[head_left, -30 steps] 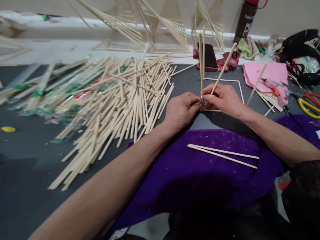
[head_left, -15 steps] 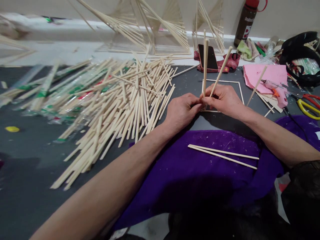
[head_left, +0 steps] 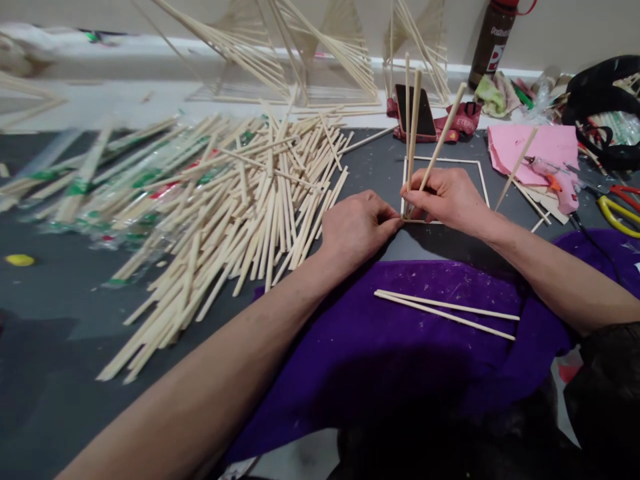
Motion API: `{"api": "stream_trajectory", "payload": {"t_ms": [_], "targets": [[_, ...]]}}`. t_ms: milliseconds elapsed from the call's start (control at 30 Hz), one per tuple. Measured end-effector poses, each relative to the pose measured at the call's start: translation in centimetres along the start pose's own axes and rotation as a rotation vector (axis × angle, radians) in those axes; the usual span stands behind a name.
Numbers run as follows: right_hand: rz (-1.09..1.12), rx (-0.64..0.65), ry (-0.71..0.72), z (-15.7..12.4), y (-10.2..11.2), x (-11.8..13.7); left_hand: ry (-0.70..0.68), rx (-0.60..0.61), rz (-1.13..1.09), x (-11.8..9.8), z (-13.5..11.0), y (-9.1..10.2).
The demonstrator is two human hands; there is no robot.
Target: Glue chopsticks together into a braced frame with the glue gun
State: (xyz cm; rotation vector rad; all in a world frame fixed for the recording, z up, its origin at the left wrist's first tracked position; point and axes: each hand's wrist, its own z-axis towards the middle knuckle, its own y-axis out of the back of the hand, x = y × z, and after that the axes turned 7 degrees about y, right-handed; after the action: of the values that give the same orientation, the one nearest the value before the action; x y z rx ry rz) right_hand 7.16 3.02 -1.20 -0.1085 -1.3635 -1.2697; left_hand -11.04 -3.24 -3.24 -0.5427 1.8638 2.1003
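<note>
My right hand (head_left: 445, 197) is closed on wooden chopsticks (head_left: 442, 143) that stand up from its fingers, one leaning right. Its fingertips are above the near left corner of a square chopstick frame (head_left: 483, 183) lying on the table. My left hand (head_left: 356, 223) pinches at that same corner with thumb and forefinger; the exact contact is partly covered by the fingers. Another upright chopstick (head_left: 517, 167) rises at the frame's right side, behind my right wrist. Two loose chopsticks (head_left: 450, 307) lie on the purple cloth (head_left: 350, 360) in front of me.
A big heap of chopsticks (head_left: 270, 213) spreads at left, with wrapped ones (head_left: 100, 180) beyond. At right lie a pink glue gun (head_left: 563, 187), pink paper (head_left: 533, 143) and yellow-handled pliers (head_left: 617, 217). Behind stand a phone (head_left: 415, 110), a bottle (head_left: 493, 40) and twisted stick structures (head_left: 345, 53).
My left hand has moved slightly left and down, away from the right fingers, to the frame's corner. The upright chopsticks in my right hand have spread apart a little.
</note>
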Motion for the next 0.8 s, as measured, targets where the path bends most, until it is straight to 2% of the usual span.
{"api": "stream_trajectory", "payload": {"t_ms": [467, 800], "targets": [[-0.031, -0.019, 0.088, 0.16, -0.46, -0.52, 0.004, -0.028, 0.003, -0.25, -0.49, -0.77], [-0.017, 0.038, 0.149, 0.57, -0.36, -0.87, -0.021, -0.049, 0.024, -0.04, -0.54, -0.93]]}}
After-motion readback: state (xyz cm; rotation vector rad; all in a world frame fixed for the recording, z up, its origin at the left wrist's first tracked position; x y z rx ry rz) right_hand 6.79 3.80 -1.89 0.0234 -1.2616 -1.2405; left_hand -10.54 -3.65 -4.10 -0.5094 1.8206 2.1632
